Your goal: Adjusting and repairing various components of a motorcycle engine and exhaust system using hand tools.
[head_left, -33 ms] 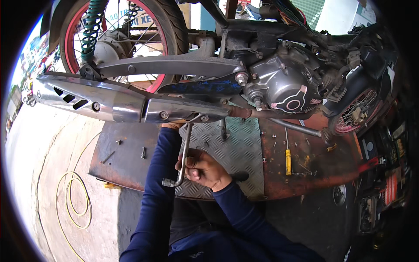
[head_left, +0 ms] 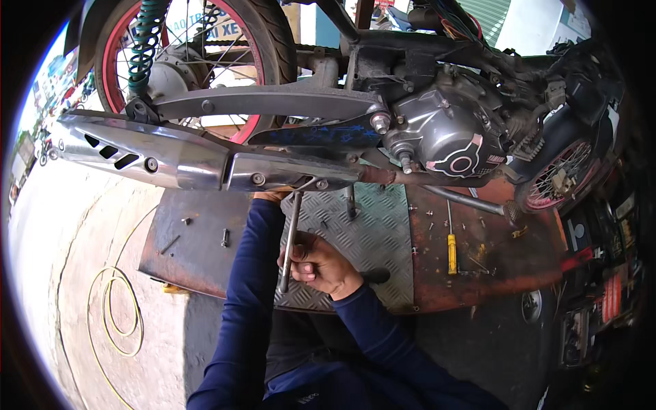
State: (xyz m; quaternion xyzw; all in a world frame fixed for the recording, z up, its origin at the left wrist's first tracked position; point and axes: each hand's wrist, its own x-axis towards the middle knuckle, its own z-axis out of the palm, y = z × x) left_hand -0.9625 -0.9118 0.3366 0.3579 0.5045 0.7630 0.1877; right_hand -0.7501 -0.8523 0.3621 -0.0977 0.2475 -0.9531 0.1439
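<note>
In my right hand (head_left: pixel 318 265) is a silver L-shaped socket wrench (head_left: pixel 292 229), held with closed fingers round its shaft. The wrench stands up from below the exhaust heat shield (head_left: pixel 294 171), and its upper end goes out of sight at the shield's lower edge. Beyond the same edge reaches my left hand (head_left: pixel 272 195); only a strip near the wrist shows, and its fingers are hidden behind the exhaust. The silver muffler (head_left: pixel 184 160) runs left from the shield. Above and to the right sits the motorcycle's grey engine cover (head_left: pixel 447 130).
A metal work platform (head_left: pixel 372 253) lies under the motorcycle. A yellow-handled screwdriver (head_left: pixel 451 254) and several small screws lie on its right part, bolts (head_left: pixel 225 237) on its left. The kickstarter shaft (head_left: pixel 406 161) juts out. A yellow hose (head_left: pixel 109 307) coils on the floor.
The wrench has turned about its shaft: its bent socket end, which pointed left at the bottom, no longer shows to the side. My arms have barely moved.
</note>
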